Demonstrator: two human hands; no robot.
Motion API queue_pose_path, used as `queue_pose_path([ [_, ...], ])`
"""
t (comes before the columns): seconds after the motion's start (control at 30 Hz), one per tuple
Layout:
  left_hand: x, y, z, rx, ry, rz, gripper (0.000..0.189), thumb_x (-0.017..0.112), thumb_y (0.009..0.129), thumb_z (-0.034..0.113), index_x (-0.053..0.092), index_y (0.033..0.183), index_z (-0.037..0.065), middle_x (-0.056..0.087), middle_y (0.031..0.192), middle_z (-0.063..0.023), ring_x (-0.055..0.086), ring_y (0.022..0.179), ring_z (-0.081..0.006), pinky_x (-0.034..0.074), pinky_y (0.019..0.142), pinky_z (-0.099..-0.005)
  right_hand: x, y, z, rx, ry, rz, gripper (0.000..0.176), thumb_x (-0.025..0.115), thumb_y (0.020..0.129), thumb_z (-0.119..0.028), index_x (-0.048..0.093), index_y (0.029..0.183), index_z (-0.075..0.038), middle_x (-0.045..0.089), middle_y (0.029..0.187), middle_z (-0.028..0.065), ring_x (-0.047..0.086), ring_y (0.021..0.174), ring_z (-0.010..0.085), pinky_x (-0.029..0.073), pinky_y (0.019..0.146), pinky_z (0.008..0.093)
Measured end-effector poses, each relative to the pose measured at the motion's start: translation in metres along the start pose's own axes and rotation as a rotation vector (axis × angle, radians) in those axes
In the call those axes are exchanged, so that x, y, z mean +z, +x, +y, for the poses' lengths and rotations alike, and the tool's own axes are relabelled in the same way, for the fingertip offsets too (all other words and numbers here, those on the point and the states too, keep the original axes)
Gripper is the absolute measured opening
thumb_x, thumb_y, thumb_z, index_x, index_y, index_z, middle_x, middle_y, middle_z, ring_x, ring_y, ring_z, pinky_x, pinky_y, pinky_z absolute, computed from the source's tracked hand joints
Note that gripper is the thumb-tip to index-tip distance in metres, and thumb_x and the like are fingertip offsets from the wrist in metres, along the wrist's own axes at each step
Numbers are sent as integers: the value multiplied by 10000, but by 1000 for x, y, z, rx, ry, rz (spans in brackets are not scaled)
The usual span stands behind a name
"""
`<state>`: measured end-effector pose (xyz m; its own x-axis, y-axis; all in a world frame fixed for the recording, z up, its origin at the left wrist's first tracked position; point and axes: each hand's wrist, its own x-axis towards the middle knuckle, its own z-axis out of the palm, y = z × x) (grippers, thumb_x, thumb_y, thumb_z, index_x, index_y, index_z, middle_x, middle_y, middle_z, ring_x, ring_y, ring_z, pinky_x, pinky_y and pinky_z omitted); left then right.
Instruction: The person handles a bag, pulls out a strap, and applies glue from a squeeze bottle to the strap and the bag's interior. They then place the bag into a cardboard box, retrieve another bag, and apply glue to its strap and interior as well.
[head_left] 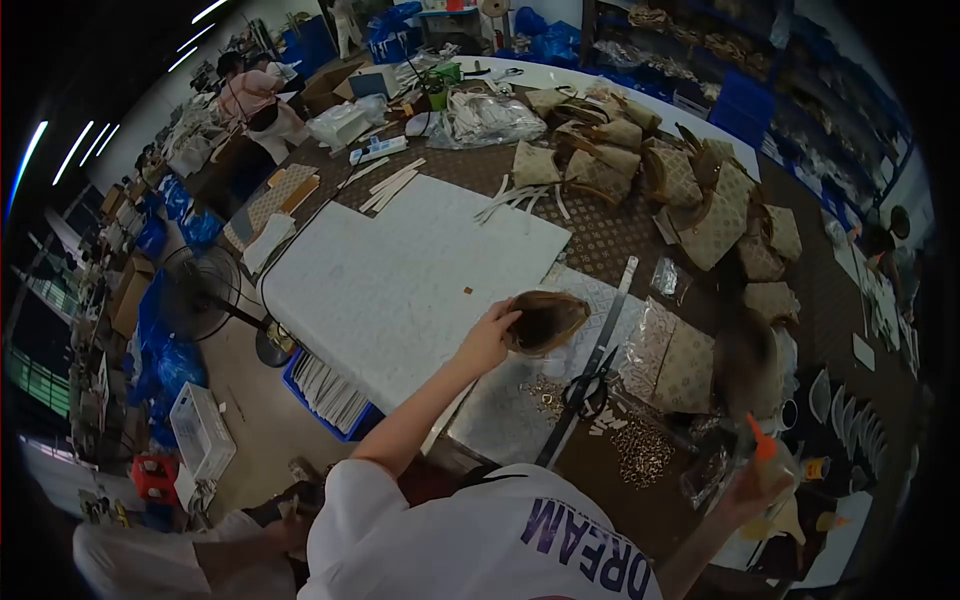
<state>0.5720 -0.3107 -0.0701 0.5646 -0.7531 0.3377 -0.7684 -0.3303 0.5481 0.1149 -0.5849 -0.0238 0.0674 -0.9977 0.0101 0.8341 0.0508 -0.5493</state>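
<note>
My left hand (487, 338) grips the edge of a small brown bag (545, 322), its open mouth facing up and showing a dark inside. The bag is held over the work surface, beside a long metal ruler (618, 300). At the lower right, my right hand (752, 492) is wrapped round a translucent squeeze bottle (782, 470) with an orange nozzle (762, 438). Black-handled scissors (590, 393) lie by the ruler. Near them is a pile of small brass-coloured fittings (642, 452).
A pale board (390, 260) covers the table's left part. Patterned bag pieces (605, 165) are heaped at the far right. A fan (205, 295) and a blue crate of strips (325, 395) stand left. Another person (250, 95) is farther back.
</note>
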Motion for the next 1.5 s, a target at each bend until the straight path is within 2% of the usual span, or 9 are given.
queue_pose_path([
  [0.2,-26,78,-17,119,216,-511,321,581,717,78,640,1032,63,586,1017,-123,598,878,-304,500,747,-383,14,-10,2,-24,-89,23,566,562,907,-358,403,1284,33,520,1242,178,524,1146,289,440,997,408],
  [0.4,35,129,17,267,351,-524,263,557,822,178,569,1083,146,611,924,-126,607,821,-334,477,705,-442,35,-22,7,-45,-160,20,569,564,906,-357,400,1290,30,516,1248,175,520,1151,288,433,1003,410],
  [0.67,48,144,42,463,-274,-553,654,359,745,-91,409,1343,170,518,1242,-168,634,896,-347,513,730,-446,47,-28,-9,-95,-226,0,574,566,904,-356,395,1298,25,511,1256,171,515,1158,287,425,1010,413],
  [0.73,-22,132,102,-77,-569,-815,635,358,760,-87,350,1357,129,488,1247,-202,656,769,-330,555,579,-389,51,-28,-10,-105,-230,-10,575,567,904,-355,394,1300,24,510,1258,170,513,1160,286,422,1011,413],
  [1.03,-2,52,174,-425,-927,-977,449,470,825,52,408,1266,-1,614,895,-128,628,619,-185,494,507,-261,82,-49,22,-114,-255,-145,636,649,858,-288,345,1355,-32,464,1316,128,491,1182,249,409,1007,398],
  [1.13,23,15,171,-105,-901,-857,349,522,901,165,512,1217,16,617,965,-27,557,763,-73,448,640,-210,95,-64,31,-119,-330,-257,723,633,855,-355,264,1403,-62,416,1356,130,455,1212,293,381,1023,451],
  [1.23,11,10,177,-173,-935,-839,347,522,944,259,568,1177,6,609,940,22,498,832,-38,403,721,-194,113,-77,28,-96,-402,-358,903,727,755,-410,206,1421,-94,440,1306,128,487,1168,329,416,981,492],
  [1.4,9,4,178,-212,-790,-723,350,475,964,301,630,990,-13,570,731,11,467,696,-57,405,633,-235,109,-83,31,-161,-500,-291,1053,834,599,-472,228,1384,-118,507,1202,137,565,1057,361,477,898,535],
  [1.5,18,-3,181,-142,-779,-541,368,481,945,330,623,921,-9,523,584,-69,461,573,-108,400,553,-294,107,-81,31,-205,-511,-458,1015,768,714,-417,135,1436,-87,515,1210,123,551,1096,340,472,924,477],
])
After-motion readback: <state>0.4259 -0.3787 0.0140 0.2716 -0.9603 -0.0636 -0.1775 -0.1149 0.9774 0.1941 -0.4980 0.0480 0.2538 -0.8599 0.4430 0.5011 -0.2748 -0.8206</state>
